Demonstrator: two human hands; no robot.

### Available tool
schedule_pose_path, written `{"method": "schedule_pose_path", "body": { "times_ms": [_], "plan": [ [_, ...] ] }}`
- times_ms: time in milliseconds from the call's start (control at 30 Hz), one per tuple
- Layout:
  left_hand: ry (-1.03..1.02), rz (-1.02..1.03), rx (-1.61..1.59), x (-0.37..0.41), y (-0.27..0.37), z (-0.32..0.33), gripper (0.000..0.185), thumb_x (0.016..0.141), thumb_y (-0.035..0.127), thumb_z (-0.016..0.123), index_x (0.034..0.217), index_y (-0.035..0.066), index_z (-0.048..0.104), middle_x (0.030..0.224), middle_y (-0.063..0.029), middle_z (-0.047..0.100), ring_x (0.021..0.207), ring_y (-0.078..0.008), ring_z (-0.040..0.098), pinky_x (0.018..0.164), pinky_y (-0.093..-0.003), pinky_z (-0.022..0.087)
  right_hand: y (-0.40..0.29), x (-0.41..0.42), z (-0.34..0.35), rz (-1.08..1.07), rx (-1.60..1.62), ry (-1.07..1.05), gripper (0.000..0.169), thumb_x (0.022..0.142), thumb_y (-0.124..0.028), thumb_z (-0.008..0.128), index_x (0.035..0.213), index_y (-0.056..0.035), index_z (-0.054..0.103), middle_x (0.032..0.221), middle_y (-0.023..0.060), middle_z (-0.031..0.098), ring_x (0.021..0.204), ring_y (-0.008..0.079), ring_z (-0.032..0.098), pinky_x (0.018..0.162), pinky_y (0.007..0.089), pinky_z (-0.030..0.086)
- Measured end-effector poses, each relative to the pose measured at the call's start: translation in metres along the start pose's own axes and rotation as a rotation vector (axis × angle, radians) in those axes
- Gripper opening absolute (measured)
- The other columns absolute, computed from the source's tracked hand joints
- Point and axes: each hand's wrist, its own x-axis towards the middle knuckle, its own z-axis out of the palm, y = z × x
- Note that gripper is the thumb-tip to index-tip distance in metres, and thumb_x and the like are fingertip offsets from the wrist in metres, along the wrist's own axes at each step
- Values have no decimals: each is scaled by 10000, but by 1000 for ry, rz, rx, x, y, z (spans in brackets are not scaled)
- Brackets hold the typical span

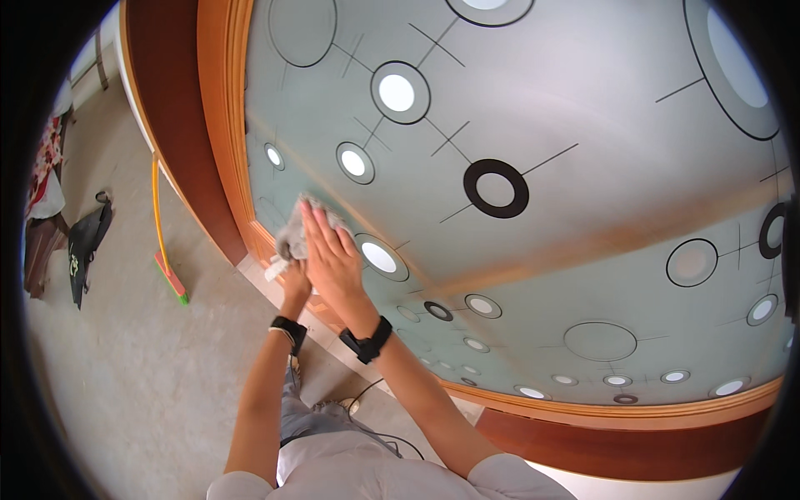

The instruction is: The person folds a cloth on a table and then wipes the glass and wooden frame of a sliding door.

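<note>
A grey cloth [292, 236] lies bunched against the lower left part of a large framed glass panel [600, 262]. My right hand [334, 256] presses on it with fingers straight and close together. Just to the left, my left hand [296, 281] grips the cloth's lower end; its fingers are partly hidden and blurred. Something white, perhaps a corner of cloth or paper, pokes out beside that hand [275, 269]. The panel bears printed circles, rings and thin crossing lines. Black bands [367, 340] circle both wrists.
An orange wooden frame [225, 125] with dark red-brown boards [169, 112] borders the panel. On the concrete floor [144, 375] at left are a broom [170, 275] with a yellow handle and a black bag [89, 240]. A dark cable [381, 432] runs near my feet.
</note>
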Motion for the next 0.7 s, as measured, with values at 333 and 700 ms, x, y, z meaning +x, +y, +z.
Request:
{"method": "schedule_pose_path", "body": {
  "times_ms": [333,700],
  "plan": [
    [-613,509,355,-130,158,83,211,860,155,497,831,29,664,866,-173,656,737,-341,641,637,-419,529,83,-196,-110,55,-254,-208,400,787,-237,595,1175,-141,622,1389,-34,447,1367,223,282,1086,425,223],
    [-1040,657,-51,-234,306,151,243,841,187,537,928,-11,647,927,-220,642,847,-394,601,753,-437,484,144,-340,-304,718,-490,-378,759,612,-12,648,1336,2,422,1457,191,295,1355,439,229,1074,564,230]
  ]
}}
